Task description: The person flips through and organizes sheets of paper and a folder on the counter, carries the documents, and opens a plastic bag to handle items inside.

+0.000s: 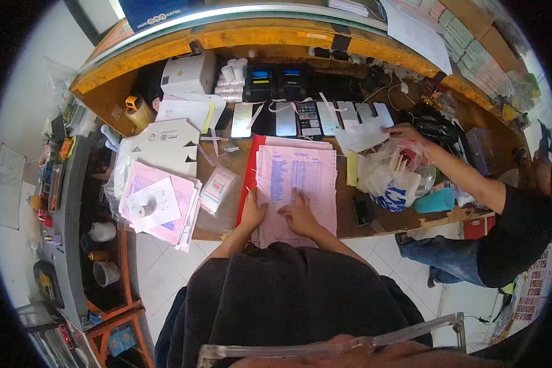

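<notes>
A stack of pink printed sheets [297, 165] with blue table rows lies in a red folder [249, 165] at the desk's front edge. My left hand [251, 211] rests along the stack's left side, fingers stretched out and the thumb over the paper. On the lower half of the top sheet lies my right hand [297, 216], its index finger extended toward the printed rows. Left of the folder is a small clear plastic packet [219, 190]. Farther left, more pink papers [159, 214] carry a small paper roll [145, 210].
At right, a co-worker's hand [405, 132] touches a white sheet [363, 134]. Several phones [285, 119] line the back, before two black printers [260, 83]. A plastic bag [392, 178], a turquoise cup [435, 200] and a dark phone [362, 210] lie right.
</notes>
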The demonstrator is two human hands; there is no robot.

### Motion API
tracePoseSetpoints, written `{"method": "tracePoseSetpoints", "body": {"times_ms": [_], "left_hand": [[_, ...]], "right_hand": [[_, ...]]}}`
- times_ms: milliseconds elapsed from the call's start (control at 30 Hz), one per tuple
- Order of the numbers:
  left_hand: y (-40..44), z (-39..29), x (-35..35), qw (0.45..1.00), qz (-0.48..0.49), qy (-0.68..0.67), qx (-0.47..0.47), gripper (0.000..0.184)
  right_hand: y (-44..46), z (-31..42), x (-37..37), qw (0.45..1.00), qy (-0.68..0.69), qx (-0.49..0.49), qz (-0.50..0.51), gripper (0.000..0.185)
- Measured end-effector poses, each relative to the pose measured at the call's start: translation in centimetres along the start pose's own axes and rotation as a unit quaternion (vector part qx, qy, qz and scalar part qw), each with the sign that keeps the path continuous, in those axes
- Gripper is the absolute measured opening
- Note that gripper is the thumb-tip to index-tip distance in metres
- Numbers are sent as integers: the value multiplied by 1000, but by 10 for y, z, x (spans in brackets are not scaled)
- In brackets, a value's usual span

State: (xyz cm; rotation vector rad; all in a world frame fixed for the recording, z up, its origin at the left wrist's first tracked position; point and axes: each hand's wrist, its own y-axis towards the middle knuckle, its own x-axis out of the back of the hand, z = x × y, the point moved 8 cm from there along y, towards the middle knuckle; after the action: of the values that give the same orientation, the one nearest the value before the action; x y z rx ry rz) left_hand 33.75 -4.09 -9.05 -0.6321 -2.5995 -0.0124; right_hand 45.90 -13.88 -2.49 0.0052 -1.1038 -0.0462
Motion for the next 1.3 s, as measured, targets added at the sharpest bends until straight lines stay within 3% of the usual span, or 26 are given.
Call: {"method": "tracePoseSetpoints", "body": {"times_ms": [100, 167, 300, 467, 567, 833, 967, 1000, 1067, 1133, 1200, 1267, 1300], "left_hand": [[2, 6, -1, 1000, 4, -25, -8, 64], [2, 8, -1, 999, -1, -37, -19, 65], [-2, -9, 6, 1000, 5, 6, -17, 63], [0, 3, -1, 998, -5, -2, -61, 64], [-3, -7, 4, 998, -11, 35, -50, 64], [-3, -7, 5, 997, 19, -64, -47, 62], [-5, -12, 7, 996, 17, -48, -67, 58], [-4, -6, 5, 996, 19, -43, -70, 56], [2, 6, 0, 996, 15, -41, -73, 54], [4, 7, -3, 984, 16, -173, -51, 49], [2, -7, 1, 981, 42, -188, -14, 48], [1, -12, -1, 976, 69, -203, 22, 46], [1, -11, 0, 987, 53, -152, 18, 47]], "right_hand": [[1, -4, -12, 997, 67, -30, 17, 34], [0, -8, -9, 997, 46, -47, -50, 27], [1, 0, -4, 997, 61, -34, -39, 27], [6, 12, -14, 996, 26, -68, 54, 26], [9, 5, -18, 995, 18, -90, -29, 26], [21, 3, -23, 986, 63, -156, 8, 26], [30, 2, -18, 975, 96, -197, 27, 24], [32, -1, -18, 976, 94, -196, 28, 24], [38, -7, -26, 956, 236, -172, 31, 24], [40, -10, -29, 965, 219, -145, 10, 24], [45, -15, -32, 973, 202, -115, -11, 24], [46, -21, -60, 943, 281, -129, 125, 24], [46, -22, -59, 944, 279, -127, 126, 24]]}}
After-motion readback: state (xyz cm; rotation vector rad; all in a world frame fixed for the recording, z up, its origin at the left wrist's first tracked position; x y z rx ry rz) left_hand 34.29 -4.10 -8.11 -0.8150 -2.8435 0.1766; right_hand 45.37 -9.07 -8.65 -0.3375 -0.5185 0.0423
